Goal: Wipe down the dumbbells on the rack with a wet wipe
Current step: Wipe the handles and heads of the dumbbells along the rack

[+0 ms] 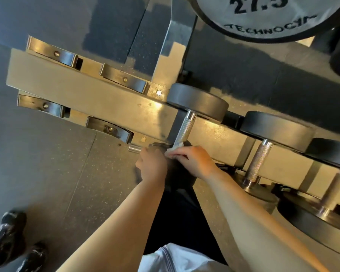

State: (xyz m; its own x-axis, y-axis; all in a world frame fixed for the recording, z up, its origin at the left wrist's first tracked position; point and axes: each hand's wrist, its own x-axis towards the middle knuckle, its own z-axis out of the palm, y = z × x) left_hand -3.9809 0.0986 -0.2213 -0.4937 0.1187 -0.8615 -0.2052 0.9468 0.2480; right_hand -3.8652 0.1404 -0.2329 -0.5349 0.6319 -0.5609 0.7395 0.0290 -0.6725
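Two bare hands work at the near edge of a long tan dumbbell rack that runs diagonally across the head view, over dark speckled rubber floor. Rack holds several black-headed dumbbells on the right side; four curved metal cradles on the left side sit bare. A big grey weight head marked 27.5 fills the top right. The dumbbell being wiped lies across the rack, knurled silver handle pointing toward the person, far head resting on the back rail; near head mostly hidden under the hands. Next dumbbell sits just beside it to the right. Right hand is curled over the white wet wipe, pressing it at the near end of that handle. Left hand is just beside it, touching it, fingers bent at the rack edge near a short metal peg; cannot tell what it grips. Black shoes bottom left.
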